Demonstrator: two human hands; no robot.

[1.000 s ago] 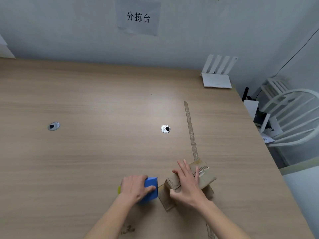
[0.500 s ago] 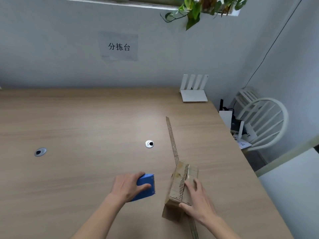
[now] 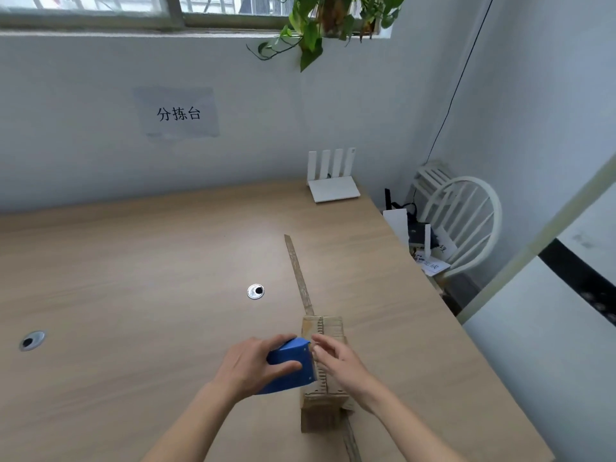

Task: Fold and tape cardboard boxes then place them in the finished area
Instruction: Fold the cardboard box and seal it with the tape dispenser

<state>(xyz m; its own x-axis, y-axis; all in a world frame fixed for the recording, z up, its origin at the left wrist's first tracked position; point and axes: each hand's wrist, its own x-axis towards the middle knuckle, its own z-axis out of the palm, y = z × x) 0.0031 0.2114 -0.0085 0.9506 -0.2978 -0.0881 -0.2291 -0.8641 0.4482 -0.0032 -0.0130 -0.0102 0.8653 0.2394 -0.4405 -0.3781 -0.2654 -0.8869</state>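
- Wooden table (image 3: 133,278) fills the room's near side; a small cardboard box (image 3: 325,361) stands on it, closest to the person.
- Judging by its closed flaps, folding looks done; taping seems just beginning, placing remains.
- Left hand (image 3: 253,365), just left of the box, curls round a blue tape dispenser (image 3: 290,366) touching the box top.
- Right hand (image 3: 336,358) rests on the box, fingers loosely spread.
- Beyond the box, a tape strip (image 3: 297,271) runs toward a white router (image 3: 333,190).

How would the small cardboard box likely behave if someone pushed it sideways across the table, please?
The cardboard box is small and looks empty, so it is probably light and would slide easily on the smooth table. It stands fairly narrow, so it might tip. Its untaped flaps could flex.
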